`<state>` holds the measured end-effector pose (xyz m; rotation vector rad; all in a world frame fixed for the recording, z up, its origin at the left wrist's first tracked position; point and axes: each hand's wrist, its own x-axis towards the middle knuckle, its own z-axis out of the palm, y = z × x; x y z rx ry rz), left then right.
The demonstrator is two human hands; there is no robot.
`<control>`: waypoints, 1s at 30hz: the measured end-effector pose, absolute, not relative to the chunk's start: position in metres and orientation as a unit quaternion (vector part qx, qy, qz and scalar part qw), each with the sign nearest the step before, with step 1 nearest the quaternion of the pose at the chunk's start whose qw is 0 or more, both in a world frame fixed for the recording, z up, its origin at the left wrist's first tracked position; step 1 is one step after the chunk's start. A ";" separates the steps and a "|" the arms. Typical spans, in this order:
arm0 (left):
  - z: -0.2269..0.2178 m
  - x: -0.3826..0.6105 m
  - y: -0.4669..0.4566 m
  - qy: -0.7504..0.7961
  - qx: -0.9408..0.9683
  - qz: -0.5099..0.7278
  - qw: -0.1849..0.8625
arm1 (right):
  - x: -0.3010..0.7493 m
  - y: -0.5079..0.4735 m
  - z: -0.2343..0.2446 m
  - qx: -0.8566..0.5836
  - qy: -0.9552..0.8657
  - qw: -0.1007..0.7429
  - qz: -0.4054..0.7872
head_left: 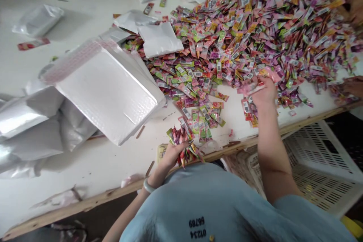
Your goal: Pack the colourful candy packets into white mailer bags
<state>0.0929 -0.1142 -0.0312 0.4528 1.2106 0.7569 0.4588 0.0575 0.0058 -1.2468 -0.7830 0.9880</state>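
Observation:
My left hand (174,154) is closed round a bunch of small candy packets (183,140), close to the table's front edge. Over on the right, my right hand (264,90) has its fingers curled on pink packets (269,74) at the near side of a big heap. The heap of candy packets (215,41), in pink, green, purple and orange wrappers, spreads across the table (113,172). Between my hands lie several loose packets (202,121), some showing barcodes.
White padded mailer bags (109,87) lie left of the heap, with filled silvery bags (31,132) beyond. Smaller white pouches (160,39) rest against the heap. A white plastic crate (326,166) stands below the table at right. Another person's hand (354,85) is at the right edge.

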 end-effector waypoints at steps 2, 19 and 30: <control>-0.032 0.093 -0.115 0.546 0.204 0.343 0.737 | 0.454 0.037 0.007 -0.588 -0.382 0.555 0.448; -0.032 0.094 -0.117 0.540 0.206 0.337 0.744 | 0.369 -0.028 -0.030 -0.626 -0.635 0.284 0.351; -0.033 0.088 -0.119 0.546 0.239 0.349 0.723 | 0.356 -0.057 -0.009 -0.562 -0.435 0.419 0.565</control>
